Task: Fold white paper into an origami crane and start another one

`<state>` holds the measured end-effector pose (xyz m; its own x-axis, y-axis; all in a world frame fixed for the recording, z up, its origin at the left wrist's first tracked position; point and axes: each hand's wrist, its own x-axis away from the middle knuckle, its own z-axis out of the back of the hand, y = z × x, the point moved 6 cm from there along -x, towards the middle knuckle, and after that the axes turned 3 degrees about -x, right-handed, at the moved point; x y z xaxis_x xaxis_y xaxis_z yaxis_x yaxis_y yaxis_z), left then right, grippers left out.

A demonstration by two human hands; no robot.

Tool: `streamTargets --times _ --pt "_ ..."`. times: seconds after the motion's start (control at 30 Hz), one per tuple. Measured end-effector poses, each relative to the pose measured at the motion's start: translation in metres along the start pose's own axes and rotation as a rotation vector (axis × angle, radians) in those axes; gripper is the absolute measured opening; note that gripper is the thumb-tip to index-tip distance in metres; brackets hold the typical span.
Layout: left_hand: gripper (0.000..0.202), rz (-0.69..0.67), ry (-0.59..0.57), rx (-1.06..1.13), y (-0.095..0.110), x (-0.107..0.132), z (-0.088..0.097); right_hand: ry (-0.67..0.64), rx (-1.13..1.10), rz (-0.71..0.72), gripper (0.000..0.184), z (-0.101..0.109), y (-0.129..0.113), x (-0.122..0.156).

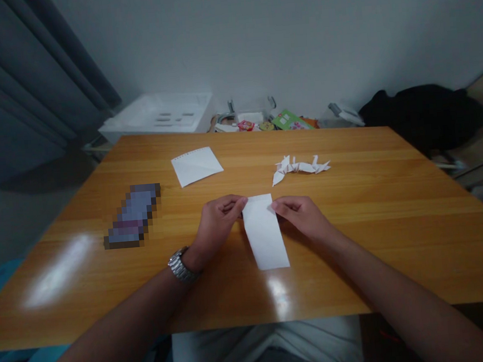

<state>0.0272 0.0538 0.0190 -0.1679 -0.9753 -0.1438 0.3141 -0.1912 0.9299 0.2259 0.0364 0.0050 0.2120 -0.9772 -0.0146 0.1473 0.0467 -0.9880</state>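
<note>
A narrow white strip of paper (266,235) is held between my two hands above the wooden table, its lower end toward me. My left hand (222,221), with a metal watch on the wrist, pinches the upper left edge between thumb and fingers. On the opposite edge my right hand (302,212) pinches the upper right corner area. Beyond my hands lie folded paper figures (303,166) in a row, touching or overlapping one another. Farther left a loose white sheet (197,166) with a perforated edge rests flat.
A phone-like device (133,214), pixelated, lies left on the table (396,230). Behind the far edge stand a white plastic tray (164,112) and assorted items, including a green packet (289,120). Dark cloth (424,111) sits at the back right; a curtain (20,81) hangs left.
</note>
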Motion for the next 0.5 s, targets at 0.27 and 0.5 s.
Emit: streamTargets --times 0.27,0.5 --pt "0.035 0.106 0.011 0.152 -0.004 -0.001 -0.002 -0.028 0.037 -0.028 0.04 -0.002 0.003 0.001" --pt "0.04 0.191 -0.092 0.336 -0.021 0.0 -0.015 0.062 0.094 0.027 0.035 0.008 0.006 -0.003"
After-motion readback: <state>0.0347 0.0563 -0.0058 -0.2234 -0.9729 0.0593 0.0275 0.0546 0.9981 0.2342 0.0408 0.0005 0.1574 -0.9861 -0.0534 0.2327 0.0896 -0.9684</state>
